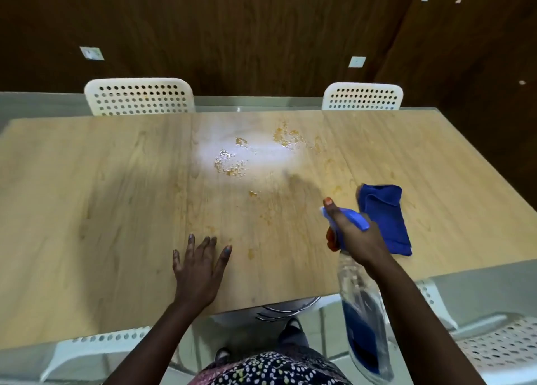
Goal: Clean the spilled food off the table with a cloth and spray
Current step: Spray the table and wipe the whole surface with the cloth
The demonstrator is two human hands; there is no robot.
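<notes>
The right hand (353,233) has its grip clamped on the neck of the spray bottle (363,320), at the lower right of the frame, with the nozzle pointing toward the orange spilled food (229,162) near the centre; a white mist hangs over that patch. The left hand (197,264) rests flat, fingers spread and holding nothing, on the counter (87,210) at lower centre. The blue cloth (386,219) lies folded on the counter just beyond the right hand, untouched. Smaller orange flecks reach toward the near edge and toward the cloth. Likely risks: mist drifting past the spill and wetting unsoiled wood; liquid carrying crumbs toward the near edge; the left palm picking up nearby flecks; and an outward wipe smearing the residue wider.
</notes>
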